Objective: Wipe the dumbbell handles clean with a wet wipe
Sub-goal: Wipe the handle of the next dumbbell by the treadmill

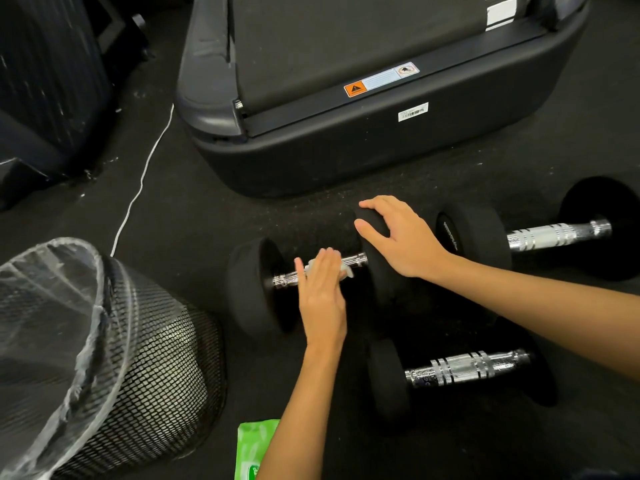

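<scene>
Black mesh bin (145, 358) at lower left, on the floor, lined with a clear plastic bag (52, 306); contents not discernible through the film. Green wipe packet (254, 448) lies flat at the bottom edge, partly under the left forearm.

Three dumbbells on the black floor (190, 209), in front of a treadmill base (346, 143). The near-centre dumbbell (249, 289) lies with its long axis running left to right, right end tilted slightly away; its chrome handle (285, 280) shows between the black heads. Second dumbbell (464, 368) lies nearer, roughly parallel. Third dumbbell (554, 235) lies at far right, also roughly parallel.

Left hand (322, 299): fingers straight and together, pressing a white wet wipe (341, 268) onto the handle. Right hand (398, 233): fingers spread and bent over the right head of the same dumbbell, holding it.

White cable (145, 174) runs across the floor at left.
</scene>
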Available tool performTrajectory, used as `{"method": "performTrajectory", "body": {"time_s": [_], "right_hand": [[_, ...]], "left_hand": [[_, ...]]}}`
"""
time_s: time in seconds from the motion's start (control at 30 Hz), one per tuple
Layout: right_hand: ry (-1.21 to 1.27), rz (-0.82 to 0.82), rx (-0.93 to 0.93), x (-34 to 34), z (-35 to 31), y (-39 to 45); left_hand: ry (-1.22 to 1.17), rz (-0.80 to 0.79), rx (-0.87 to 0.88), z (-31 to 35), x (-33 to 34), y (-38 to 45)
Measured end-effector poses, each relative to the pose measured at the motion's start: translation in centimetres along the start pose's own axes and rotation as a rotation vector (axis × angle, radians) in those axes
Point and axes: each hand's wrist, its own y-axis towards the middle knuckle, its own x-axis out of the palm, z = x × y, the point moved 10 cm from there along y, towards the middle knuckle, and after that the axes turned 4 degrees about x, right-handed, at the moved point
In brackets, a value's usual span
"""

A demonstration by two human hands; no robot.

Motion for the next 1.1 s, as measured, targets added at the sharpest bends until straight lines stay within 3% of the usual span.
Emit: {"method": "performTrajectory", "body": {"time_s": [0.2, 0.4, 0.5, 0.6, 0.7, 0.83, 0.97, 1.1], "right_hand": [[-0.016, -0.002, 0.012, -0.1, -0.1, 0.1], [-0.013, -0.021, 0.008, -0.1, -0.2, 0.4], [-0.022, -0.022, 0.015, -0.3, -0.2, 0.4], [-0.025, -0.020, 0.003, -0.4, -0.2, 0.1], [-0.033, -0.014, -0.010, -0.2, -0.3, -0.2], [-0.023, -0.015, -0.014, -0.3, -0.3, -0.2], [-0.014, -0.014, -0.010, -0.3, -0.3, -0.2], [-0.005, -0.017, -0.001, -0.3, -0.3, 0.0]], "left_hand": [[0.033, -0.213, 0.089, 1.8, 2.8, 1.8], [0.010, -0.316, -0.114, 0.7, 2.9, 4.8], [-0.028, -0.275, -0.190, 0.8, 2.8, 4.4], [-0.050, -0.199, -0.086, 1.8, 2.6, 2.5], [-0.007, -0.149, 0.146, 2.1, 2.4, 0.3], [0.031, -0.193, 0.350, 2.2, 1.9, -1.2], [0.029, -0.202, 0.348, 1.9, 1.1, -2.5], [-0.009, -0.055, 0.320, 2.9, -1.3, -2.0]]}}
